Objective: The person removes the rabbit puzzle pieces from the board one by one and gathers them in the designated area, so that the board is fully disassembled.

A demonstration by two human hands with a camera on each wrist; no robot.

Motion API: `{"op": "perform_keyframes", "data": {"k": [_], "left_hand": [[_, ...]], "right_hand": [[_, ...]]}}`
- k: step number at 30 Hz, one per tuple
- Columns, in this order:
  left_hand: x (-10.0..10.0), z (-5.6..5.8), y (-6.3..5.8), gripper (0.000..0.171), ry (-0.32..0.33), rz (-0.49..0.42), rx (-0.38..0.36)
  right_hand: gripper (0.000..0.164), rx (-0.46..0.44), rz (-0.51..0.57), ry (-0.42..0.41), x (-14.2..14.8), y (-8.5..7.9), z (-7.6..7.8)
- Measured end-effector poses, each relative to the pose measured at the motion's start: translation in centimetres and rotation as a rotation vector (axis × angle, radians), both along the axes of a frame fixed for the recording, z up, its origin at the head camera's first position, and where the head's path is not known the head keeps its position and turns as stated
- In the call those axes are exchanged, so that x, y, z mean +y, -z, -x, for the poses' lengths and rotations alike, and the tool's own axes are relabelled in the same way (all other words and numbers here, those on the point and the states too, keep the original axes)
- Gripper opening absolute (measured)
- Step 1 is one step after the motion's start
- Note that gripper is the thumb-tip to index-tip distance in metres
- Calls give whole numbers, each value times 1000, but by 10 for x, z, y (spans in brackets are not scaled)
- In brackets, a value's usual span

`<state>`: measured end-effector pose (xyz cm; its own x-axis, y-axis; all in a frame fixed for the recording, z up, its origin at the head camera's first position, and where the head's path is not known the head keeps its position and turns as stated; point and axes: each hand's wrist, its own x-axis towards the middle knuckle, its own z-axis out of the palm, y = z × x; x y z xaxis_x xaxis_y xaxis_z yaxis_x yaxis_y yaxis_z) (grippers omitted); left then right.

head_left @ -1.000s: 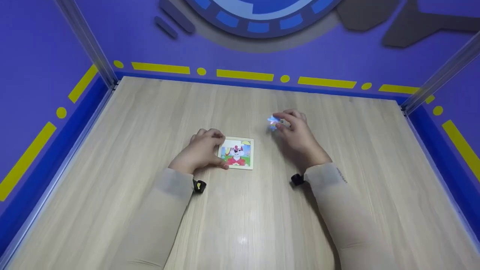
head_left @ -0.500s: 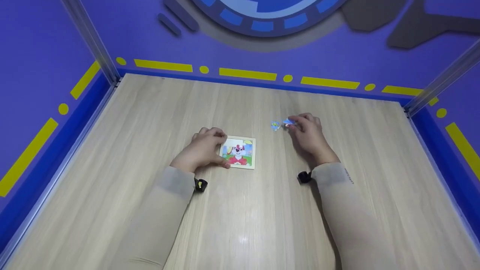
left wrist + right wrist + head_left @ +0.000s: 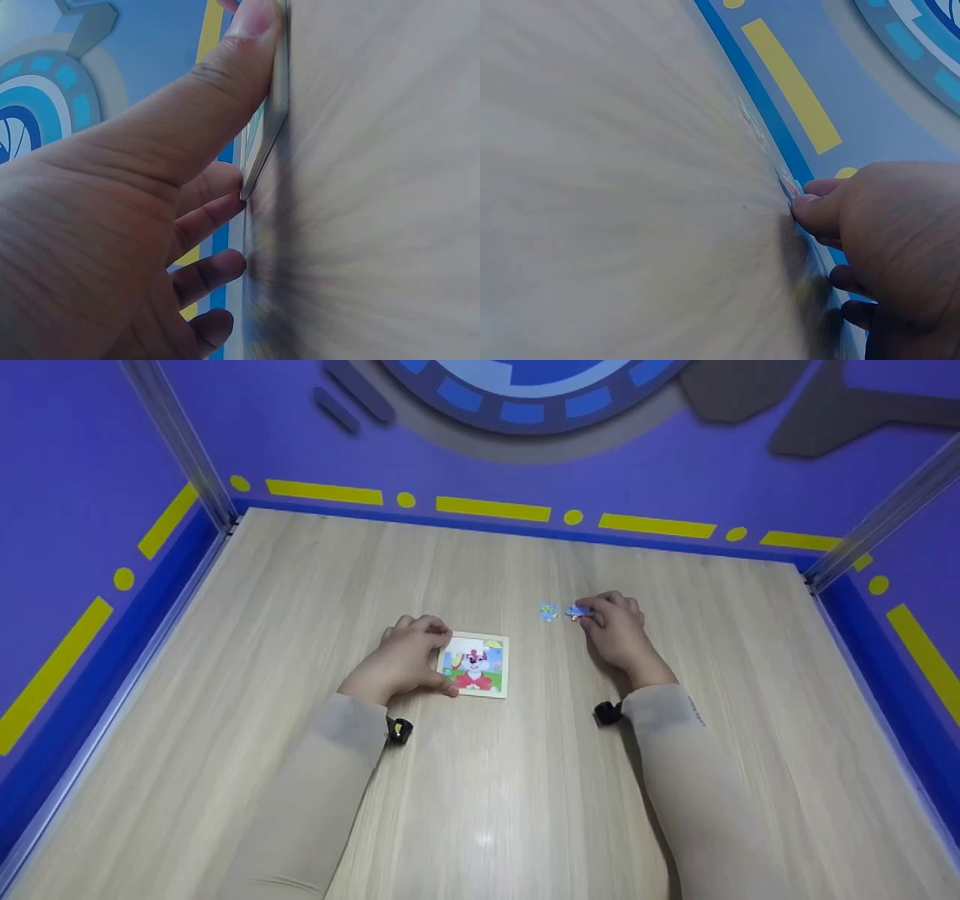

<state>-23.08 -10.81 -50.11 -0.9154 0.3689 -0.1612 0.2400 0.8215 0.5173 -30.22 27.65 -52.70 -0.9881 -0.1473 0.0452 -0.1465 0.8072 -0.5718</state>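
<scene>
1. Your left hand [image 3: 401, 661] has its fingers clamped on the puzzle board [image 3: 465, 646], on the tabletop [image 3: 480, 780]; slack there could let it skid.
2. Your right hand [image 3: 621, 636] has its fingers pinching a blue piece [image 3: 575, 611]; an edge-only hold might slip, or bump the loose piece [image 3: 549, 611] beside it.

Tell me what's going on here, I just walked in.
Someone's left hand holds a small picture puzzle by its left side on the table. Their right hand is off to the right of the puzzle, pinching a bluish piece between thumb and finger. Another loose piece lies on the table just left of that one. The puzzle isn't complete: a blank patch shows toward its upper left.
</scene>
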Motion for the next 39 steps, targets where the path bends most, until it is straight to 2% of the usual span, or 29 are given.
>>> {"op": "perform_keyframes", "data": {"k": [7,12,18,24,30,35,39], "left_hand": [[0,0,0,105,-3,-7,-5],[0,0,0,106,0,4,1],[0,0,2,105,-4,3,7],[-1,0,1,106,0,-2,13],[-1,0,0,107,3,-2,13],[-1,1,2,106,-2,-1,15],[0,1,1,106,3,2,20]], "right_hand": [[40,14,28,21,-2,-1,1],[39,40,100,27,-13,-4,-3],[35,69,214,-47,-34,-10,-10],[33,68,258,-132,-60,-15,-23],[35,49,230,-228,-87,-16,-40],[43,-7,137,-335,-104,-12,-52],[47,-30,66,-377,-111,-9,-59]]}}
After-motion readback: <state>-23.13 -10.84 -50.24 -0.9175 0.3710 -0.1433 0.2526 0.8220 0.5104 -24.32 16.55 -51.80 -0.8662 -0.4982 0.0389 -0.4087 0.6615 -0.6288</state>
